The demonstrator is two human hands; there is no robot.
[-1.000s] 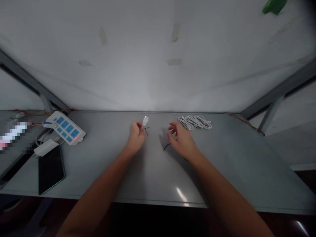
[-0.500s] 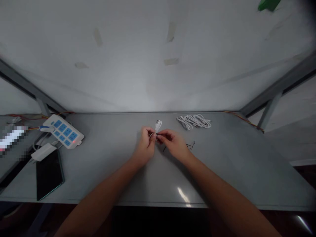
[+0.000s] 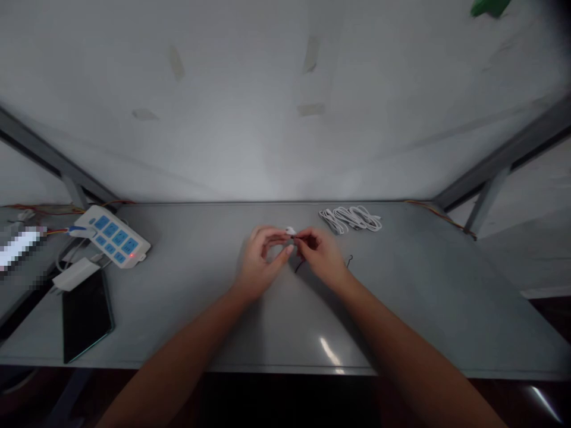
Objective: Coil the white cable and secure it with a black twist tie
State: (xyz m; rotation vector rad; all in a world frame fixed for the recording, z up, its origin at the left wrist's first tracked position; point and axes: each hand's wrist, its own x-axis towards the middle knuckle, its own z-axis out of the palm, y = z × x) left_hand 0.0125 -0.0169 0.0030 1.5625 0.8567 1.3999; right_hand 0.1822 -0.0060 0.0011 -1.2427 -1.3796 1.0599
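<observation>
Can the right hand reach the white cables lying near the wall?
Probably yes. The right hand is busy pinching a small white piece together with the left hand, but bare table lies between it and the white cables.

From my seat the bench (image 3: 401, 309) looks like smooth grey laminate with a glossy glare. The power strip (image 3: 111, 238) reads as white moulded plastic, the phone (image 3: 84, 315) as glossy black glass, the coiled cables (image 3: 352, 218) as smooth white plastic sheathing, and the wall (image 3: 267, 107) as matt.
</observation>
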